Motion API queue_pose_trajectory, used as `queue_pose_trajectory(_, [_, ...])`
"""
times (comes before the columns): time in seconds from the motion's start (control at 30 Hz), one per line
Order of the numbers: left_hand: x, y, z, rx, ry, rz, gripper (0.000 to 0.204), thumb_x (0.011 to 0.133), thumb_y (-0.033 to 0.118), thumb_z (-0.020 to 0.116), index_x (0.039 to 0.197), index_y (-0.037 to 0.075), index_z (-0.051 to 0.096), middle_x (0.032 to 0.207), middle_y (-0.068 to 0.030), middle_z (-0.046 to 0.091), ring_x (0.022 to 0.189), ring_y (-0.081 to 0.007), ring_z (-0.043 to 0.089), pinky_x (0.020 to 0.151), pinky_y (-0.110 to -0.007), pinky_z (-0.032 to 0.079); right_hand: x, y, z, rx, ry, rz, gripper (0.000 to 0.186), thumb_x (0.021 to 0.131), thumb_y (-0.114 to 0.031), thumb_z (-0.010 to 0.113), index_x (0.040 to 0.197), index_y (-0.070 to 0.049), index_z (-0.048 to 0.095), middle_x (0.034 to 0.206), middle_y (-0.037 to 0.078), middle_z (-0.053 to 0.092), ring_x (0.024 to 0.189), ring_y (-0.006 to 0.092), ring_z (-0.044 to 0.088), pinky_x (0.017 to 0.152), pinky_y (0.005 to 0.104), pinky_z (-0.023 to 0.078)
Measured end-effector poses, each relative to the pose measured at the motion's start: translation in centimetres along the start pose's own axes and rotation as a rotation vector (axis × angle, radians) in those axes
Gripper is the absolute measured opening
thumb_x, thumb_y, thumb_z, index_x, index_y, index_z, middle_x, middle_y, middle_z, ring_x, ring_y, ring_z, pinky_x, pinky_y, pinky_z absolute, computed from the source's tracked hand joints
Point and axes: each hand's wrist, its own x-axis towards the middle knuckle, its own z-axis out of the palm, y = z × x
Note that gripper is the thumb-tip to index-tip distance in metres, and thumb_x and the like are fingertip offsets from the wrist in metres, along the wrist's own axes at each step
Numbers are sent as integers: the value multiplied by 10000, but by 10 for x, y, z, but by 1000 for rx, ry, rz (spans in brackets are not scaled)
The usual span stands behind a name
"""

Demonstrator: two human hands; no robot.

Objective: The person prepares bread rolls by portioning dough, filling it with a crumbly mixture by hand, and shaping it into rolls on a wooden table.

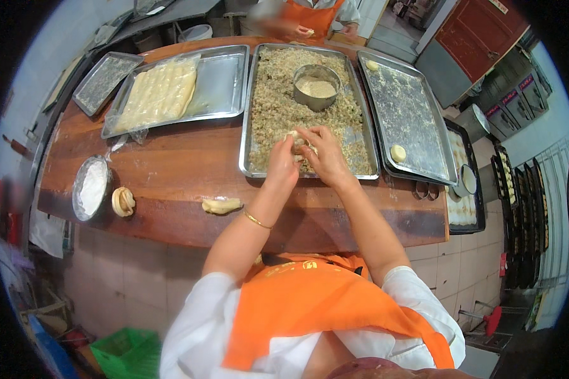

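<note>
My left hand (283, 161) and my right hand (325, 158) meet over the metal tray of crumbly filling (275, 85), both closed round a small pale piece of dough (292, 134) that looks to have filling in it; my fingers partly hide it. A metal pot of grainy powder (316, 88) rests in the filling. On the wooden table (158, 189) below the tray lies an elongated dough piece (221, 205). To the right, a floury tray (411, 107) bears two flattened dough rounds (397, 153).
Left are dough strips under plastic (155, 95), an empty tray (107, 82), a flour bowl (91, 186) and coiled dough (123, 202). A co-worker in an orange apron (310, 19) stands opposite. Metal rings (427, 189), another tray (461, 208) and racks (525, 221) are at right.
</note>
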Motion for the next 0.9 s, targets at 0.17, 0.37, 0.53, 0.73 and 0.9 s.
queue_pose_trajectory(0.17, [-8, 5, 9, 140, -94, 41, 193, 1026, 195, 539, 1167, 72, 586, 1034, -31, 636, 904, -165, 614, 761, -326, 500, 1, 7, 16, 117, 201, -22, 169, 807, -26, 730, 969, -34, 682, 883, 148, 613, 802, 328, 628, 709, 398, 521])
queue_pose_trajectory(0.37, [-2, 4, -2, 61, -66, 139, 157, 1036, 151, 508, 1137, 51, 574, 981, -46, 642, 834, -145, 629, 702, -279, 523, 2, -8, 17, 136, 137, -43, 210, 784, 32, 733, 981, -8, 670, 888, 134, 609, 746, 260, 636, 660, 345, 529])
queue_pose_trajectory(0.53, [7, -15, -20, 157, 22, 124, 130, 1029, 116, 509, 1104, 41, 586, 947, -31, 645, 819, -140, 618, 690, -277, 524, -9, -4, 28, -83, 116, -101, 252, 758, 29, 743, 996, -12, 673, 879, 145, 601, 777, 300, 636, 677, 364, 524])
queue_pose_trajectory(0.73, [-26, 47, 35, -9, -141, 99, 413, 1075, 351, 341, 1121, 29, 595, 978, -88, 668, 818, -196, 654, 688, -333, 541, 23, -10, -14, 421, 83, 281, 254, 785, -52, 776, 1020, -27, 683, 943, 136, 675, 785, 226, 683, 702, 341, 560])
queue_pose_trajectory(0.9, [12, 17, 2, -310, -71, -16, 367, 1044, 345, 429, 1065, 27, 611, 963, -100, 657, 861, -230, 654, 808, -351, 561, 16, -32, 6, -3, 83, -21, 159, 836, -83, 720, 988, -41, 697, 984, 145, 674, 816, 281, 668, 721, 372, 550])
